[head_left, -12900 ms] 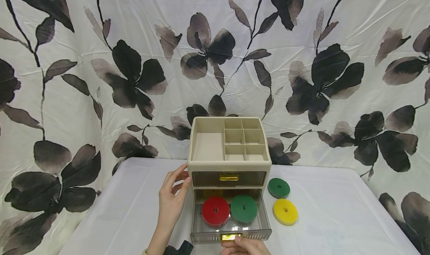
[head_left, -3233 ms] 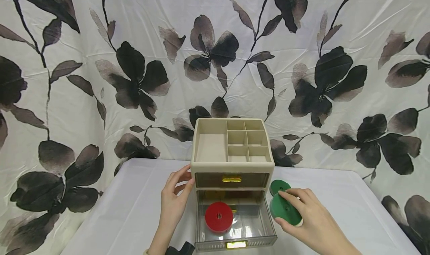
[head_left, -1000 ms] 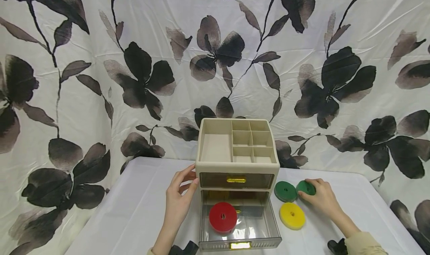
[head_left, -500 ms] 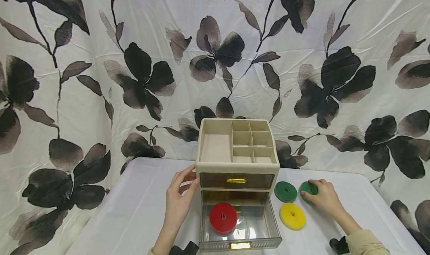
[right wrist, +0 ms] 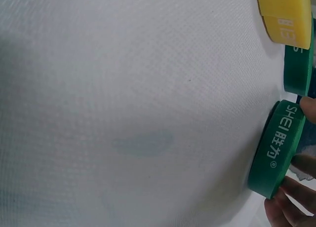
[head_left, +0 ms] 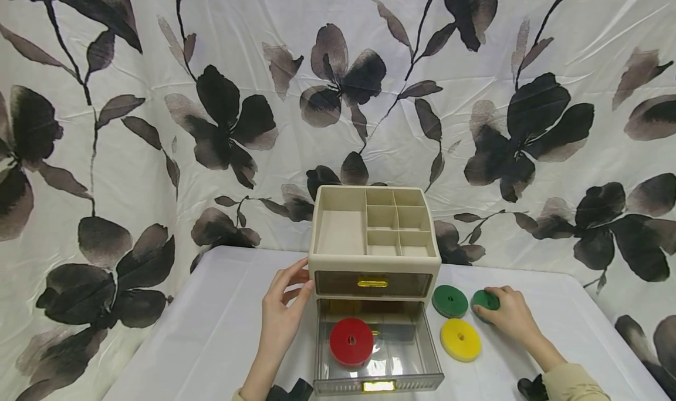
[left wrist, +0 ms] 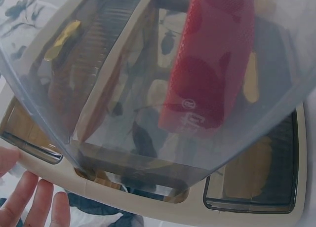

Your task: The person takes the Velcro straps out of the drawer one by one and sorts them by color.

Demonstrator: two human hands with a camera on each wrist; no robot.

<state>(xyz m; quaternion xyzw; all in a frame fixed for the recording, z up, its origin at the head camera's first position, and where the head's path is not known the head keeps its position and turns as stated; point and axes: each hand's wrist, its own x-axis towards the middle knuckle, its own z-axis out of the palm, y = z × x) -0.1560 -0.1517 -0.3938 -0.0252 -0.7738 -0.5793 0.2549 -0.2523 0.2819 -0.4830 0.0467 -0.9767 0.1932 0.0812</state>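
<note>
On the table at the right, my right hand [head_left: 509, 313] pinches a green tape roll [head_left: 483, 305] between thumb and fingers. The right wrist view shows this green tape roll [right wrist: 279, 148] tilted, with white lettering on its side. My left hand [head_left: 283, 307] rests its fingertips against the left side of a cream drawer organizer [head_left: 375, 262]; its fingers [left wrist: 42, 202] look fairly straight. The organizer's lower clear drawer [head_left: 406, 354] is pulled out with a red tape roll [head_left: 351, 341] inside. Another green tape roll [head_left: 450, 301] and a yellow tape roll [head_left: 460, 340] lie beside it.
The upper drawer [head_left: 343, 284] is closed, with a gold handle [head_left: 372, 283]. Compartments [head_left: 382, 218] divide the organizer's top. A white cloth covers the table [head_left: 211, 324], and a floral curtain [head_left: 285, 154] hangs behind. Dark devices [head_left: 533, 387] sit at the wrists.
The right hand let go of the lower drawer's handle and moved one green roll from the drawer, past the yellow roll, to the table beside the other green roll. Left hand stayed put.
</note>
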